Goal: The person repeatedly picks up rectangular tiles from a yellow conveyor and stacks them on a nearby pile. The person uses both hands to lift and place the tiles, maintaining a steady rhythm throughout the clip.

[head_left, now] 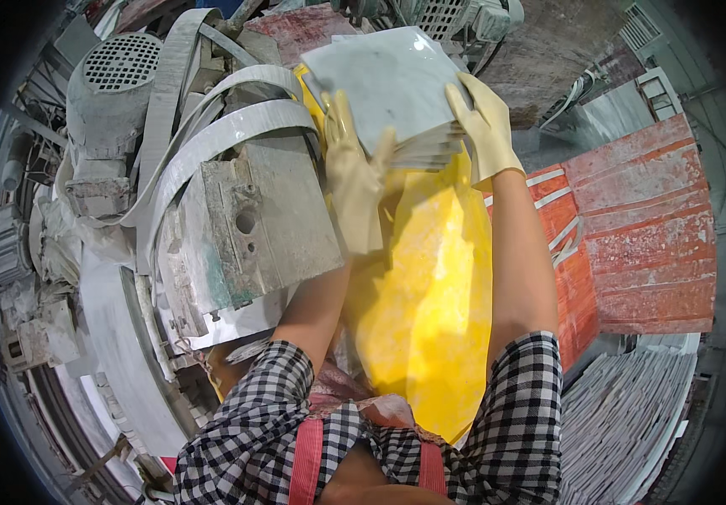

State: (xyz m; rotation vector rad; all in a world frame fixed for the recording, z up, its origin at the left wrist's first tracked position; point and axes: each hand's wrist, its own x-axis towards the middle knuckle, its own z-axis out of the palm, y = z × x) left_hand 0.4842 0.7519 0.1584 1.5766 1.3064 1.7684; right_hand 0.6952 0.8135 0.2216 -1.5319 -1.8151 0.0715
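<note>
A stack of thin, glossy grey-white square tiles (388, 80) is between my two hands at the top middle, fanned slightly at its near edge. My left hand (350, 172), in a cream rubber glove, presses along the left side with its fingers up and its thumb at the near edge. In a matching glove, my right hand (487, 126) grips the right edge, fingertips over the top tile. Below the stack hangs the yellow apron (430, 295) that I wear. What supports the tiles from underneath is hidden.
Close on my left stands a dusty machine with a metal block (266, 223), a pale belt (228, 126) and a motor (114, 84). To the right are worn red-orange panels (641, 236). A large pile of thin slabs (624, 421) lies at the lower right.
</note>
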